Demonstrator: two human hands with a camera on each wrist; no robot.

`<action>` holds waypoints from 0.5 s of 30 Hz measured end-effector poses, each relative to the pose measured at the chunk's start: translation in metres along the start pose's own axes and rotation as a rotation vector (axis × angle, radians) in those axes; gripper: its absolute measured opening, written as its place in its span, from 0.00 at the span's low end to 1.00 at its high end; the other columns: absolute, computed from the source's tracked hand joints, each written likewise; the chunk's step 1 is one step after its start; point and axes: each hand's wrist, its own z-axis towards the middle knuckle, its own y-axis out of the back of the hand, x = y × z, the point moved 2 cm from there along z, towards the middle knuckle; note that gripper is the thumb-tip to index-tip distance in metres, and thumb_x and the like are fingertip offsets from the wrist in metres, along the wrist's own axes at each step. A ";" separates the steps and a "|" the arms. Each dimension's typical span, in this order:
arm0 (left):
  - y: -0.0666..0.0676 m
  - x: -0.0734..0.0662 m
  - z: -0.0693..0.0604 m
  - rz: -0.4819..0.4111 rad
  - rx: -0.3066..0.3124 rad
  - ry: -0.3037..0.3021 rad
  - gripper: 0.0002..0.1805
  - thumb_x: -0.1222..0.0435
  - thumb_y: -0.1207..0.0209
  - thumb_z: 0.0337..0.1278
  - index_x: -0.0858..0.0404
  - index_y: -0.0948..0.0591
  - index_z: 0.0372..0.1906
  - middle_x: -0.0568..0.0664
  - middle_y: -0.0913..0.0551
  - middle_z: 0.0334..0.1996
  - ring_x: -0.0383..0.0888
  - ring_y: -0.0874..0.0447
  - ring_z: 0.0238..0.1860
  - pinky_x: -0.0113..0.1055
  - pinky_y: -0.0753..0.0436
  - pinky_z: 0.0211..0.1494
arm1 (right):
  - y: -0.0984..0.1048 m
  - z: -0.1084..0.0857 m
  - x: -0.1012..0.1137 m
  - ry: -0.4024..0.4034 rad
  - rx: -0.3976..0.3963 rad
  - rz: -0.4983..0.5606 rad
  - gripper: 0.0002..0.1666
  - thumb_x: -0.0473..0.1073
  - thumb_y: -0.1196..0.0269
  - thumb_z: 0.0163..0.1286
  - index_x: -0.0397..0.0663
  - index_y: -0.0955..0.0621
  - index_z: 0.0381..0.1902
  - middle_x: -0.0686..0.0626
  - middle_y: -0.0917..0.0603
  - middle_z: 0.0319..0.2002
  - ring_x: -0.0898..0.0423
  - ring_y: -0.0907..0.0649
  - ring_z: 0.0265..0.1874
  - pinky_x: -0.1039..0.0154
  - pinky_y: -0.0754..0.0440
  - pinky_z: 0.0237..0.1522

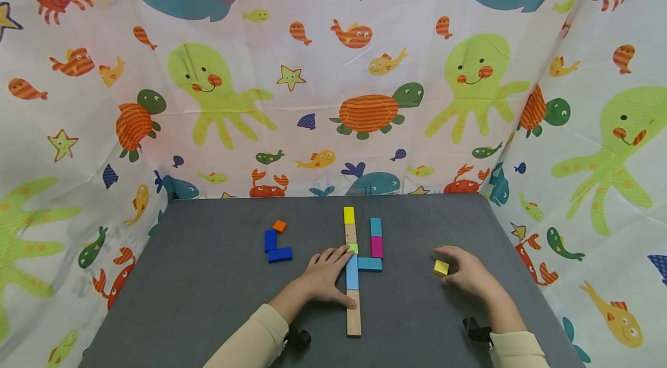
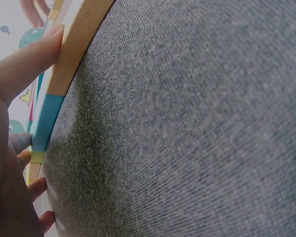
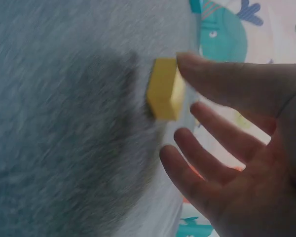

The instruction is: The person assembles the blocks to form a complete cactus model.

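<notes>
My left hand [image 1: 325,278] lies with spread fingers along the left side of a straight row of blocks. Its thumb touches the long wooden block [image 1: 354,322], and its fingertips reach the light green block [image 1: 353,248]; between them is a light blue block [image 1: 352,273]. A plain wooden block [image 1: 351,234] and a yellow block [image 1: 349,215] continue the row at its far end. On the right, my right hand [image 1: 471,272] is around a small yellow block [image 1: 440,268]. Its thumb is at the block's edge in the right wrist view, with the other visible fingers spread apart from it.
Right of the row, a blue block [image 1: 370,264] joins a magenta block [image 1: 377,247] and a teal block [image 1: 376,227]. Farther left are two dark blue blocks [image 1: 279,254] and an orange block [image 1: 279,227]. A patterned curtain [image 1: 312,125] surrounds the grey table [image 1: 208,275].
</notes>
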 end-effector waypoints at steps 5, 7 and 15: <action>0.000 0.000 -0.001 -0.007 -0.005 -0.002 0.69 0.20 0.38 0.32 0.44 0.50 0.82 0.42 0.51 0.82 0.52 0.49 0.78 0.61 0.46 0.76 | -0.006 0.004 -0.013 0.003 0.033 0.003 0.34 0.23 0.33 0.53 0.45 0.18 0.59 0.38 0.19 0.59 0.41 0.19 0.54 0.40 0.21 0.53; -0.001 0.000 -0.001 -0.006 -0.005 -0.004 0.70 0.20 0.38 0.31 0.45 0.50 0.82 0.42 0.52 0.82 0.52 0.49 0.78 0.61 0.46 0.76 | -0.008 0.005 -0.015 0.009 0.029 -0.010 0.32 0.22 0.34 0.54 0.46 0.16 0.58 0.39 0.18 0.58 0.42 0.19 0.53 0.42 0.21 0.52; -0.003 0.002 0.000 -0.008 -0.007 -0.009 0.69 0.20 0.39 0.32 0.44 0.50 0.82 0.42 0.52 0.82 0.51 0.49 0.78 0.61 0.45 0.75 | -0.009 0.010 -0.016 0.002 -0.018 -0.037 0.23 0.31 0.28 0.59 0.44 0.14 0.54 0.44 0.15 0.48 0.51 0.19 0.42 0.52 0.20 0.44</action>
